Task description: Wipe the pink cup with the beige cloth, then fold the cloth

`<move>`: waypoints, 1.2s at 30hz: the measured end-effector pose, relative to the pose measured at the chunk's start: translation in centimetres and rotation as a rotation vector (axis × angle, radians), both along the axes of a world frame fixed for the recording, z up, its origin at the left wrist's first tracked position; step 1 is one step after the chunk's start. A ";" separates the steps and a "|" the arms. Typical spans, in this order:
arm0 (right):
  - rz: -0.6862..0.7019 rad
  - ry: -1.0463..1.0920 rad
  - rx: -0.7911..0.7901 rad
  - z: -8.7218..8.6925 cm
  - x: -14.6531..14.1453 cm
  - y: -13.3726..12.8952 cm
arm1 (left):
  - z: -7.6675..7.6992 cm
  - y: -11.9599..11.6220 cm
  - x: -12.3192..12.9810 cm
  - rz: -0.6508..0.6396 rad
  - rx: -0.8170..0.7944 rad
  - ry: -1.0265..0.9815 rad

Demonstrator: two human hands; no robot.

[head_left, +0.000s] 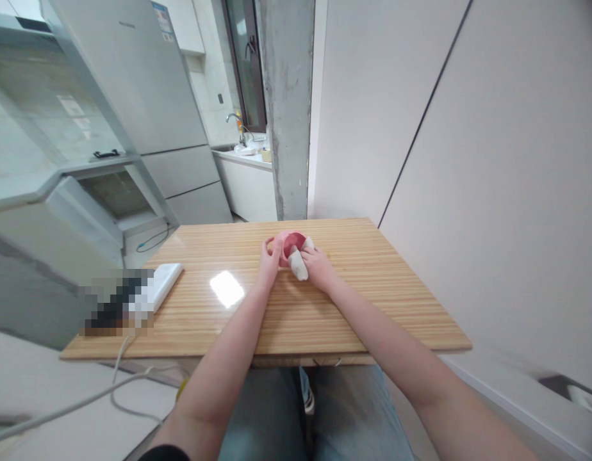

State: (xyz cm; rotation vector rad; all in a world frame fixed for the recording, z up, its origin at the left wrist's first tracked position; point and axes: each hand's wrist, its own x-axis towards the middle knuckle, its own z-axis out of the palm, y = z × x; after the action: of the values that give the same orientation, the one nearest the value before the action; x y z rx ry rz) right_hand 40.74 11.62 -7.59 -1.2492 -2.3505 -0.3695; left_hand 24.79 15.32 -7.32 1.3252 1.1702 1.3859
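Note:
A pink cup (285, 242) is tipped over the far middle part of the wooden table (320, 326), its opening turned toward the right. My left hand (271, 255) grips it from the left, apparently by the handle side, with the fingers wrapped round. At the cup's rim, my right hand (318, 266) is closed on a whitish cloth (298, 264), part of which hangs down in front of the cup. Whether the cup rests on the tabletop I cannot tell.
A white power strip or box (168, 282) lies at the table's left side beside a blurred-out dark object (116, 307). A grey cable (116, 378) hangs off the left front edge. Behind stand a fridge (132, 77), a sink tap (236, 121) and a concrete pillar (291, 115); a white wall (493, 160) rises on the right.

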 end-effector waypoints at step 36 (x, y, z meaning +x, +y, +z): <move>-0.013 0.027 -0.064 0.5 -0.6 -0.1 | 1.0 -0.3 0.0 0.060 0.000 0.040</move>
State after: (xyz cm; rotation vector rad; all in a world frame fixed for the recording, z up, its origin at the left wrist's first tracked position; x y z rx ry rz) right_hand 40.16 11.49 -7.06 -1.2917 -2.3490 -0.2820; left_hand 24.82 15.01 -6.28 1.3331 1.2460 1.4075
